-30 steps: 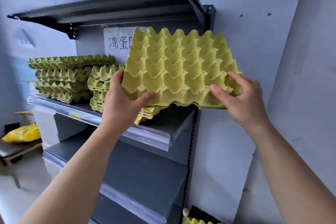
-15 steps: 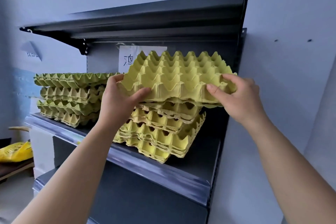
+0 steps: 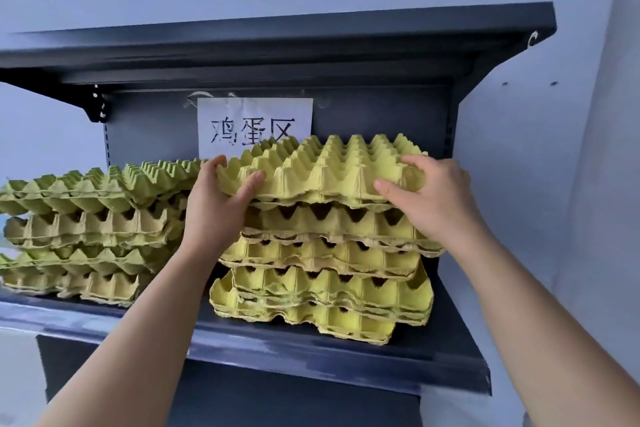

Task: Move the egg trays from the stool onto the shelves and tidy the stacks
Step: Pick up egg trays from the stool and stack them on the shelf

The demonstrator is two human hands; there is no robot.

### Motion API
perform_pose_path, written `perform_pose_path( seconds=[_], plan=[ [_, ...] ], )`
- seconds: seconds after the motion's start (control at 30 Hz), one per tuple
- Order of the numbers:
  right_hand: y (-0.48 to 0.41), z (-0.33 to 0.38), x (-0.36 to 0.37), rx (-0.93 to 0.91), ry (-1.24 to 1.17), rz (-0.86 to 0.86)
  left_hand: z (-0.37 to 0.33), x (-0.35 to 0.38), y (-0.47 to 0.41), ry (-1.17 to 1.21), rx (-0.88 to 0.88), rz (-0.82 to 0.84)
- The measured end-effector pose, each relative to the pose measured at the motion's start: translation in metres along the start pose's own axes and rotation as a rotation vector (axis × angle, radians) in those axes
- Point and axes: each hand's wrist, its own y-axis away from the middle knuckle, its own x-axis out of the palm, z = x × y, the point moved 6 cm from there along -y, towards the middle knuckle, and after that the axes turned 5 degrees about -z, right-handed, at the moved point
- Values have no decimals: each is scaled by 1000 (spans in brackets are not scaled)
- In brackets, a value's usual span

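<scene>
A yellow-green egg tray (image 3: 329, 166) lies on top of the right stack of trays (image 3: 325, 274) on the grey shelf (image 3: 311, 354). My left hand (image 3: 214, 208) grips its left front corner, thumb on top. Over at the right front corner, my right hand (image 3: 433, 198) holds the same tray, fingers over the rim. A second, greener stack of trays (image 3: 86, 229) stands to the left on the same shelf, close beside the right stack. The stool is out of view.
A dark top shelf (image 3: 277, 42) overhangs the stacks. A white paper sign (image 3: 254, 125) with Chinese writing is taped to the back panel behind the trays. The pale wall (image 3: 554, 184) closes in on the right. Below is another shelf level.
The tray has come down from a tilted, raised hold and now lies flat on the right stack. My view has shifted closer and rightward along the shelf.
</scene>
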Motion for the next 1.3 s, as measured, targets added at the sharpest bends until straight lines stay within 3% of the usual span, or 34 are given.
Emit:
perform_pose_path(
  seconds=[0.23, 0.63, 0.83, 0.93, 1.1, 1.3],
  plan=[
    [14, 5, 10, 79, 72, 4, 20, 10, -8, 71, -12, 77],
    [16, 3, 10, 32, 244, 56, 29, 20, -5, 49, 17, 140],
    [29, 11, -3, -68, 267, -63, -3, 9, 16, -251, 398, -43],
    [43, 12, -18, -129, 259, -114, -30, 11, 45, -243, 529, -73],
    [83, -12, -53, -178, 246, -156, -69, 40, 117, -133, 623, 106],
    [142, -93, -107, -87, 345, -128, -106, 103, 222, -16, 699, 302]
  ],
)
